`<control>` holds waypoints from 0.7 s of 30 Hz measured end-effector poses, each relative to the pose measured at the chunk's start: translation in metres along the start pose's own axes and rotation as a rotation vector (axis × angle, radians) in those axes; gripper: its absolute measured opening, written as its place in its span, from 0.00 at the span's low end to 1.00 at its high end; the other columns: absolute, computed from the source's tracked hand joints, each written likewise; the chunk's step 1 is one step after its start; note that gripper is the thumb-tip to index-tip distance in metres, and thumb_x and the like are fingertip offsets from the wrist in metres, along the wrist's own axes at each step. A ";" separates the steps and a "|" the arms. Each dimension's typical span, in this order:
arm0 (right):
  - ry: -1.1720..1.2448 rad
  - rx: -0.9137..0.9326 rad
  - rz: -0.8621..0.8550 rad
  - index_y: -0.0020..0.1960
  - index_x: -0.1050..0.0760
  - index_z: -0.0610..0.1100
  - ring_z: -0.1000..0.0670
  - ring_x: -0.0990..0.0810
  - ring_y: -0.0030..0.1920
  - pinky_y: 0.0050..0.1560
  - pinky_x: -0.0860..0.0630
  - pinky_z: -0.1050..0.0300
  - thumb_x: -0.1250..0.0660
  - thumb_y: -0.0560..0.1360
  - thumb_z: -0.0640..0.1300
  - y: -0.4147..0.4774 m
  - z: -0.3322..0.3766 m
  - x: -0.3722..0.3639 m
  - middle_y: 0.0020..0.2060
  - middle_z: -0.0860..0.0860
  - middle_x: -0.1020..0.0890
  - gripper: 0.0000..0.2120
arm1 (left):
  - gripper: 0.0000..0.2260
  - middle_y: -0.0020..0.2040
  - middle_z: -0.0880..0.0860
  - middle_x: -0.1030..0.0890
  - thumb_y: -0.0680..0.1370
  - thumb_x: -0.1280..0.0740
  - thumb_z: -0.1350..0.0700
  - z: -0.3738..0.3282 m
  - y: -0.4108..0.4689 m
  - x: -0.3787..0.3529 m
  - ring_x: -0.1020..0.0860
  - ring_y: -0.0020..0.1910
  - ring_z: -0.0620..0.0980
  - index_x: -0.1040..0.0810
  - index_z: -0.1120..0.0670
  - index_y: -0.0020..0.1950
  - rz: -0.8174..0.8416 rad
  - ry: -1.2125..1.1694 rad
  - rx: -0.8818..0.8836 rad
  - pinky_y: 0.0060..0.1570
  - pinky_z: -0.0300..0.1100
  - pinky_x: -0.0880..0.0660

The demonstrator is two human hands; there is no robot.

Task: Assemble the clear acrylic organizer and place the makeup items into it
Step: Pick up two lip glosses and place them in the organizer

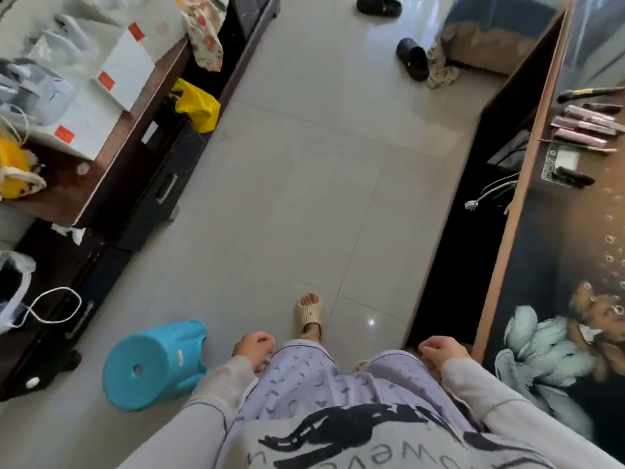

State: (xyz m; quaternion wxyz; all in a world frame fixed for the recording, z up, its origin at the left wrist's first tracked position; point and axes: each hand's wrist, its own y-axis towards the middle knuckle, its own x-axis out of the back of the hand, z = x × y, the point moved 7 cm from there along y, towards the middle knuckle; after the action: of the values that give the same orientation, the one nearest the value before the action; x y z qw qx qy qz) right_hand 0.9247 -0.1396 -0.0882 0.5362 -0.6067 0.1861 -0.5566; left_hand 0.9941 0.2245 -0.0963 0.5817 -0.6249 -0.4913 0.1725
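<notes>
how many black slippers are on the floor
2. One black slipper lies at the top edge, partly cut off; the second slipper lies nearer, beside a crumpled cloth. Others may be out of frame.

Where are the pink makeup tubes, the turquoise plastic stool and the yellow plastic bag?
pink makeup tubes [581, 125], head view, on a middle tube of the row.
turquoise plastic stool [152, 353], head view, on its round seat.
yellow plastic bag [198, 106], head view, on its crumpled body.

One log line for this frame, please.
phase: standing | left hand: idle, empty | right hand: idle, empty | makeup items: on table, right side, untouched | blue stool: on floor, left
</notes>
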 end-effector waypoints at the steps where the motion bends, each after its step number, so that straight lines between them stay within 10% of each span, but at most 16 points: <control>1: 0.046 -0.042 -0.011 0.52 0.20 0.34 0.46 0.23 0.44 0.45 0.29 0.60 0.39 0.75 0.35 -0.001 -0.002 0.001 0.43 0.39 0.19 0.11 | 0.15 0.32 0.55 0.27 0.77 0.41 0.65 -0.024 0.009 0.011 0.32 0.26 0.50 0.28 0.53 0.32 0.016 0.055 -0.029 0.28 0.36 0.37; 10: 0.443 -0.299 -0.091 0.49 0.20 0.32 0.41 0.21 0.48 0.51 0.26 0.52 0.35 0.73 0.33 0.004 0.002 -0.023 0.46 0.38 0.17 0.08 | 0.16 0.31 0.54 0.27 0.77 0.40 0.65 -0.212 0.070 0.086 0.31 0.25 0.50 0.30 0.52 0.30 -0.022 0.467 -0.227 0.24 0.34 0.38; 14: 0.592 -0.333 -0.095 0.37 0.22 0.37 0.50 0.26 0.26 0.34 0.32 0.58 0.39 0.74 0.31 0.022 0.023 -0.019 0.29 0.43 0.23 0.10 | 0.12 0.41 0.56 0.25 0.78 0.41 0.63 -0.252 0.083 0.072 0.28 0.22 0.43 0.28 0.53 0.35 0.046 0.570 -0.245 0.17 0.29 0.38; 21: 0.691 -0.279 -0.125 0.29 0.30 0.45 0.53 0.30 0.22 0.15 0.35 0.72 0.40 0.75 0.32 0.068 0.093 0.055 0.26 0.48 0.27 0.17 | 0.05 0.38 0.55 0.25 0.78 0.41 0.64 -0.286 0.104 0.045 0.31 0.27 0.48 0.27 0.58 0.46 0.134 0.622 -0.176 0.23 0.33 0.37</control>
State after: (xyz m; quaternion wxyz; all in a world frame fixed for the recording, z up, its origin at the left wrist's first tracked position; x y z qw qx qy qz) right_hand 1.0491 -0.1679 -0.1023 0.3188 -0.4604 0.3927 -0.7295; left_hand 1.2830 0.1184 -0.0982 0.6350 -0.7264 -0.2610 -0.0317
